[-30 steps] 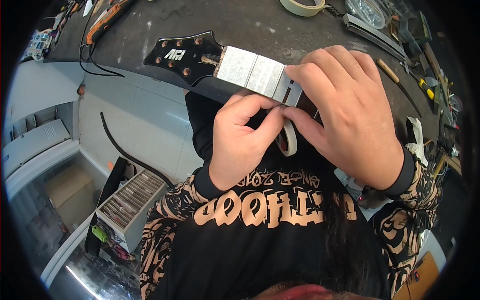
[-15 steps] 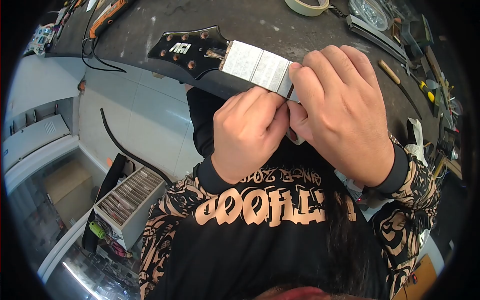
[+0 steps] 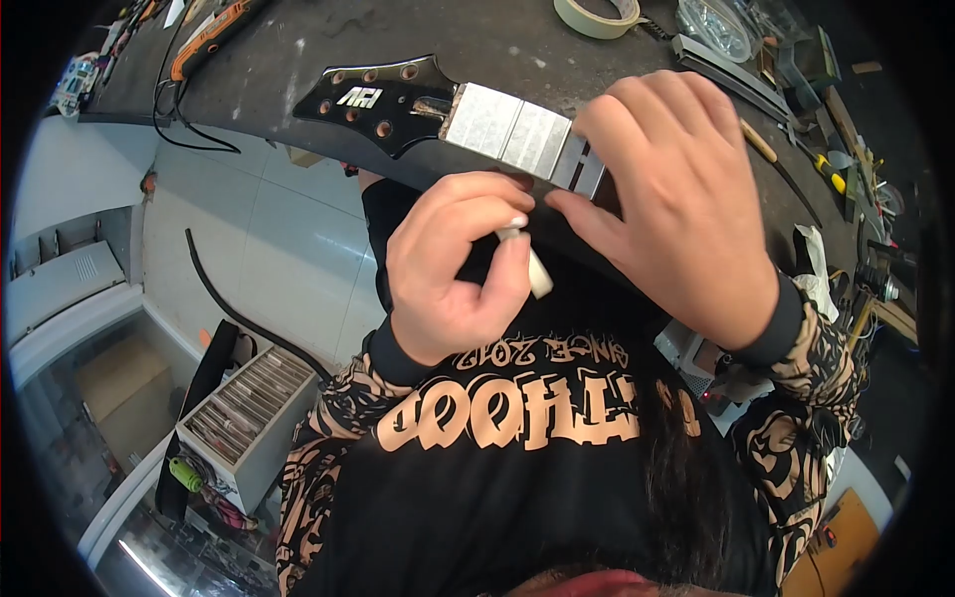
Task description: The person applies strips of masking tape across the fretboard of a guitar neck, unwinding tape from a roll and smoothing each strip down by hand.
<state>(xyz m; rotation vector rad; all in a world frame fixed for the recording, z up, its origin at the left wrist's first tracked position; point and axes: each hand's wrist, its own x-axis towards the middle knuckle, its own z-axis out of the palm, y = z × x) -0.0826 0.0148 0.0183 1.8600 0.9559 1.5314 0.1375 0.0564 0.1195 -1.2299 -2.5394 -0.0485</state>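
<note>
A guitar neck lies along the bench edge, with a black headstock [image 3: 383, 104] pointing left. Pale tape [image 3: 487, 119] covers part of its fretboard, and a slotted metal plate [image 3: 587, 164] sits farther right on it. My right hand [image 3: 676, 189] grips the neck at that plate, fingers over the far side and thumb at the near edge. Just below the neck, my left hand [image 3: 458, 264] pinches a small white strip [image 3: 538, 274] between thumb and fingers. The rest of the neck is hidden behind my right hand.
A roll of masking tape [image 3: 598, 14] lies at the far side of the bench [image 3: 328, 30]. An orange corded tool [image 3: 209, 40] lies upper left. To the right are a wooden-handled tool [image 3: 759, 141] and a yellow-handled tool [image 3: 830, 174]. A box of packed strips [image 3: 249, 408] stands lower left.
My left hand has come away from the neck, down and left, with the white strip now showing. My right hand has opened out somewhat, uncovering more of the slotted plate.
</note>
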